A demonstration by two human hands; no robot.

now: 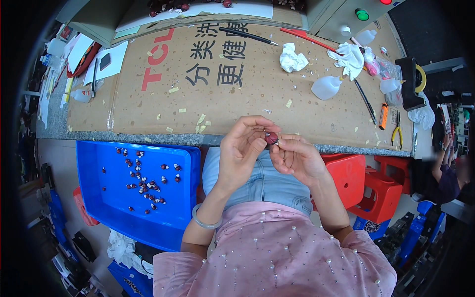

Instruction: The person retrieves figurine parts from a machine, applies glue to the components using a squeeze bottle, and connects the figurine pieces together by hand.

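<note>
We pinch a small dark-red piece (270,138) with both left hand (240,152) and right hand (303,157), at the desk's (123,138) near edge; below its left stretch, a blue tray (111,205) carries similar pieces (143,188).

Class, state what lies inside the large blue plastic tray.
The large blue plastic tray holds small, scattered dark-red-and-white pieces; whatever is beneath them is covered.
</note>
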